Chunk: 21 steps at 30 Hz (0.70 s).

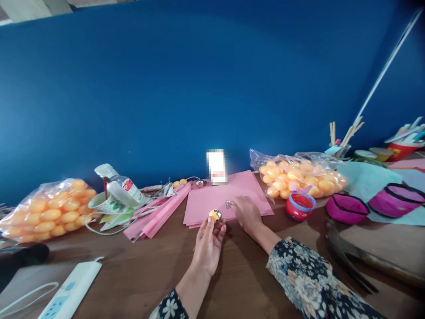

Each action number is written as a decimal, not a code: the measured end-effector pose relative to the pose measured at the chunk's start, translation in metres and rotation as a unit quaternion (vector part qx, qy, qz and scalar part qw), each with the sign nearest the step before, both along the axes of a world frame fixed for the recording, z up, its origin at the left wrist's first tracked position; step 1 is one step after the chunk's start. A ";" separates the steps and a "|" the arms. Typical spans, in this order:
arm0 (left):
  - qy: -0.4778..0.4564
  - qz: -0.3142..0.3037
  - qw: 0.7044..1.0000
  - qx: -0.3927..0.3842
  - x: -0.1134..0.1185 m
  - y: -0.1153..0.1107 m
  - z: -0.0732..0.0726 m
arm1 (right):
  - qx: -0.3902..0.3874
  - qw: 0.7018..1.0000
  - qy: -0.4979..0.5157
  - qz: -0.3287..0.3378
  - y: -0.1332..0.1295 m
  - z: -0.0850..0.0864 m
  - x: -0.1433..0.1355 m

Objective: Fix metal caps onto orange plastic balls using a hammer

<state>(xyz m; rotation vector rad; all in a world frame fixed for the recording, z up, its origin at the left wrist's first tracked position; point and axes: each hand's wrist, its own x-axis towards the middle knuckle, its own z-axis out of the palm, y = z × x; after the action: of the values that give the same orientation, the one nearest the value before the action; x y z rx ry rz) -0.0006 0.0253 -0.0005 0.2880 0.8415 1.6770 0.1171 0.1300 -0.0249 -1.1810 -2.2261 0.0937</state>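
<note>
My left hand (209, 250) is closed with its fingertips around a small orange ball (215, 215), which has shiny silver and dark patches on its top. Just above and to the right, a small silvery piece (228, 203) shows at the fingertips of my right hand (247, 215), which look pinched on it; its exact kind is too small to make out. Both hands are over the near part of a stack of pink paper (199, 204) on the brown table (133, 270). Behind the hands a white, pixelated rectangle (217, 166) stands near the wall.
Bags of orange balls lie at left (49, 212) and right (299, 175). Left are folded pink strips (166, 212), a clear bottle (126, 190) and a power strip (71, 288). Right are a red cup (299, 207), magenta pouches (347, 208) and a hammer (372, 259).
</note>
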 end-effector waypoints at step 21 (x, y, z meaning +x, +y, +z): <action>-0.003 0.003 1.000 -0.007 0.001 0.000 0.002 | 0.027 0.999 -0.015 -0.030 0.002 -0.002 0.001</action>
<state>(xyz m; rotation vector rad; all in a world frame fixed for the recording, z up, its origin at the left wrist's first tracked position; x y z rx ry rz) 0.0006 0.0250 0.0019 0.2697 0.8501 1.6761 0.1183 0.1316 -0.0265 -1.2263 -2.2024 -0.0082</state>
